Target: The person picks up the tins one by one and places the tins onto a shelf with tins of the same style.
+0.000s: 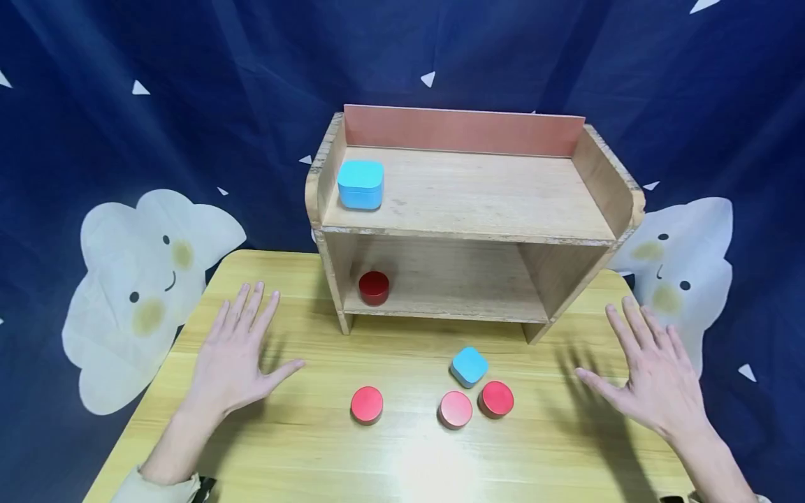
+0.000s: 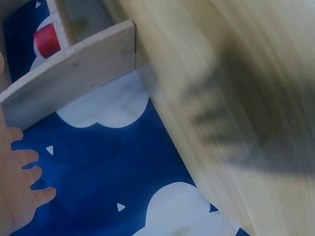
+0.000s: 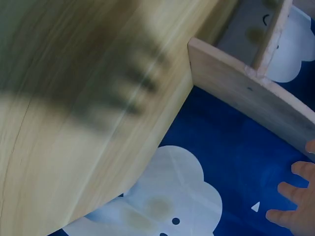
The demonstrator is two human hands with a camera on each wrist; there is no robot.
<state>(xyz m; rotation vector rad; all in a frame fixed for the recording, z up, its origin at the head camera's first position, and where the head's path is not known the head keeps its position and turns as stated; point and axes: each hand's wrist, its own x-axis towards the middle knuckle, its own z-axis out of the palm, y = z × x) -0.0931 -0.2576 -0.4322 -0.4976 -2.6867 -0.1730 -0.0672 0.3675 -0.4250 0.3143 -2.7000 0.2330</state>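
In the head view my left hand (image 1: 233, 367) is held over the table's left side, fingers straight and spread, holding nothing. My right hand (image 1: 660, 374) hovers likewise at the right, its thumb pointing inward. Between them lie a red round container (image 1: 367, 404), a pink round one (image 1: 455, 409), another red round one (image 1: 497, 399) and a blue rounded-square container (image 1: 469, 366). A larger blue box (image 1: 361, 184) sits at the left end of the wooden shelf's (image 1: 472, 195) upper board. On the lower board, a dark red round container (image 1: 374, 288) stands near the left wall.
The shelf stands at the back of the light wooden table (image 1: 302, 461). A dark blue curtain (image 1: 264, 84) with white cloud figures hangs behind and beside it. Past the table's left edge shows one cloud (image 1: 126, 272); another cloud (image 1: 698, 258) is at the right.
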